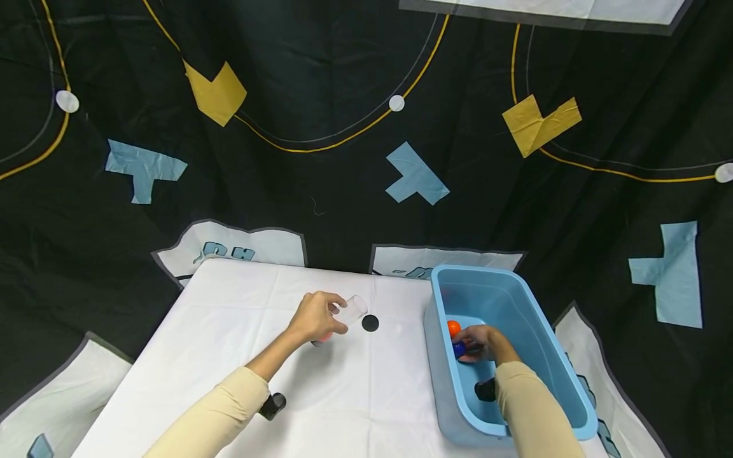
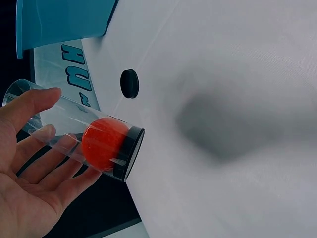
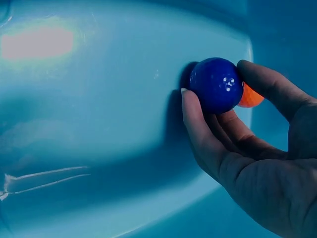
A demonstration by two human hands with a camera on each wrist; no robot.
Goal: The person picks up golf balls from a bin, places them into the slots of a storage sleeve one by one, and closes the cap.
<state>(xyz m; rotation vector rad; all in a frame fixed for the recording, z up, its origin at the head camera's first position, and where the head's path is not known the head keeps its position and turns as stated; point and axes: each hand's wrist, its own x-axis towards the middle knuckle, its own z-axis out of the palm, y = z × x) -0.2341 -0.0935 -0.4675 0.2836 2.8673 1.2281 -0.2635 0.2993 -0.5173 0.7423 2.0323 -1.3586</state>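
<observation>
Glossy blue ball may slip
Right hand fingertip-pinches it inside blue plastic bin; outside, left hand grips clear plastic tube (tilted).

black drapes and blue patches suggest a lab.

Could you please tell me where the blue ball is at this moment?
The blue ball is in the right hand, inside the light-blue bin on the right of the head view, close to the orange ball.
</observation>
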